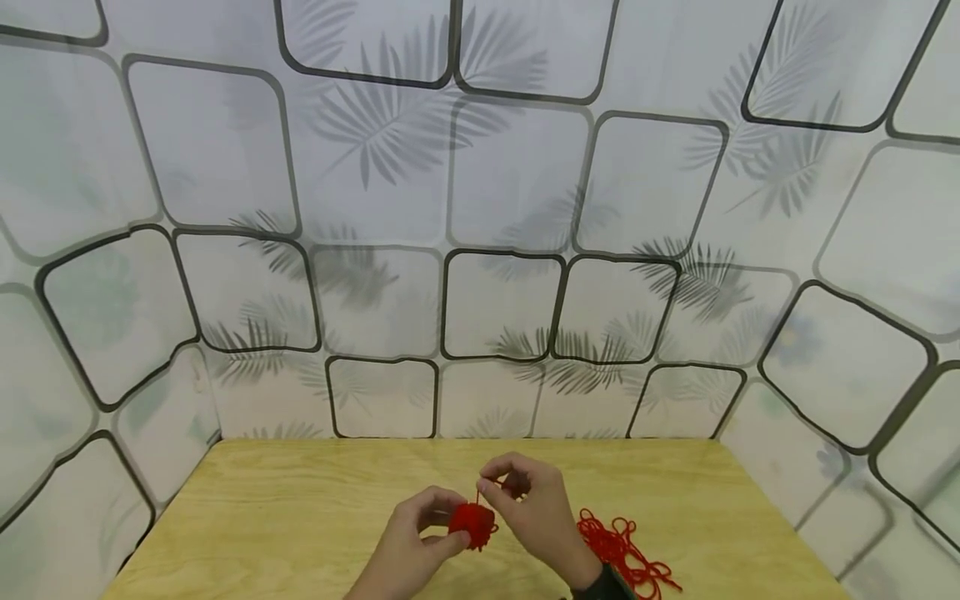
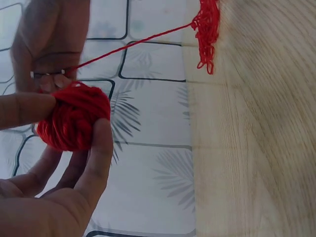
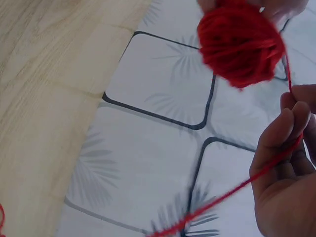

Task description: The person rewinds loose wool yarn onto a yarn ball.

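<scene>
Red yarn ball (image 1: 472,525) is gripped by left hand (image 1: 412,535). Strand (image 3: 232,191) is pinched above it by right hand (image 1: 536,506); loose yarn tangle (image 1: 612,546) is seen near that grip.

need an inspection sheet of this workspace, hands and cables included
surface: pale yellow wood-grained table
job's things: compact round ball of red yarn, hand-held; loose tangle of red yarn lying on the table; thin red yarn strand between them
clutter: nothing seen besides the yarn
grippers: bare left hand holds the ball; bare right hand pinches the strand
cables: nothing seen
surroundings: white wall covering with black-and-grey rounded outlines and grey leaf prints
</scene>
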Motion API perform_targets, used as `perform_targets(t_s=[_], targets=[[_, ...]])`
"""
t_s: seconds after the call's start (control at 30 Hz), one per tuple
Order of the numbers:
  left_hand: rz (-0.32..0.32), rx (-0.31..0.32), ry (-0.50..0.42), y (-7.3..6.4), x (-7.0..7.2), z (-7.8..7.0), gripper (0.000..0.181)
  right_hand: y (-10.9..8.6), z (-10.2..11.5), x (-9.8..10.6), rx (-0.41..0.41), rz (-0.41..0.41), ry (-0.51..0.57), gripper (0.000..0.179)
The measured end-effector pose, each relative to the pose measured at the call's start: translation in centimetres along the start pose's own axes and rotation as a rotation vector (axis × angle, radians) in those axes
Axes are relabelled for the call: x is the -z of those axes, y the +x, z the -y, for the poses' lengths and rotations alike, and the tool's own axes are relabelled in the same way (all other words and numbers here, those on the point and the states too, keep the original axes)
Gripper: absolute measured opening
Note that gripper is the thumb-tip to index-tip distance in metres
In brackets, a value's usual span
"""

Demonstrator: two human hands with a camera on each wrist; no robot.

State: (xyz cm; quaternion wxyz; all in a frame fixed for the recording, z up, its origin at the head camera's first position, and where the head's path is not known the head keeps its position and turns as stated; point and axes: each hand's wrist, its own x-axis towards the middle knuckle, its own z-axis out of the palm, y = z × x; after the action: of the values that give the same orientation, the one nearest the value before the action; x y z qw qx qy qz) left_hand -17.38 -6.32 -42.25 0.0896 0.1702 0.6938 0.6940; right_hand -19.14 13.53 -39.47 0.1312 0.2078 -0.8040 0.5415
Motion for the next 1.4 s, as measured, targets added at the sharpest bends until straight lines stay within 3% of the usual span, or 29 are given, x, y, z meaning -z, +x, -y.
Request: perform_targets(t_s=[0.17,0.3,0.4,0.5,0.7,0.87,1.0,1.17,1.3,1.4], targets=[[0.051,-0.049,-0.036,0.1,0.2,0.1,0.030,1.3,-2.4,-0.1,-0.119,0.129,0.176,0.012],[0.043,-0.045,-0.167,0.1,0.5,0.4,0.036,1.6,-4.3,-0.5,-0.211,0.215,0.319,0.018],[-0.029,-0.010,-0.288,0.4,0.5,0.3,0.038,1.4,-4.9,-1.1,-0.260,0.211,0.337,0.016],[-0.141,-0.005,-0.331,0.9,0.3,0.0,0.040,0.8,-4.9,-1.8,-0.268,0.187,0.295,0.013],[-0.343,-0.046,-0.273,2.2,-0.1,-0.3,0.041,-0.8,-4.4,-3.1,-0.230,0.109,0.187,0.013],[-0.416,-0.094,-0.135,3.3,-0.2,0.5,0.035,-2.0,-3.9,-3.8,-0.227,0.063,0.116,0.011],[-0.406,-0.142,0.038,4.0,0.0,1.3,0.032,-2.3,-3.3,-3.7,-0.181,0.047,0.057,0.008],[-0.322,-0.165,0.196,4.5,0.3,2.1,0.029,-1.9,-2.7,-3.0,-0.117,0.000,0.012,0.004],[-0.232,-0.164,0.250,4.4,0.7,2.6,0.029,-1.1,-2.2,-2.2,-0.094,-0.039,0.007,0.005],[-0.151,-0.147,0.222,4.2,0.8,2.8,0.030,-0.4,-2.1,-1.5,-0.097,-0.058,0.018,0.006]])
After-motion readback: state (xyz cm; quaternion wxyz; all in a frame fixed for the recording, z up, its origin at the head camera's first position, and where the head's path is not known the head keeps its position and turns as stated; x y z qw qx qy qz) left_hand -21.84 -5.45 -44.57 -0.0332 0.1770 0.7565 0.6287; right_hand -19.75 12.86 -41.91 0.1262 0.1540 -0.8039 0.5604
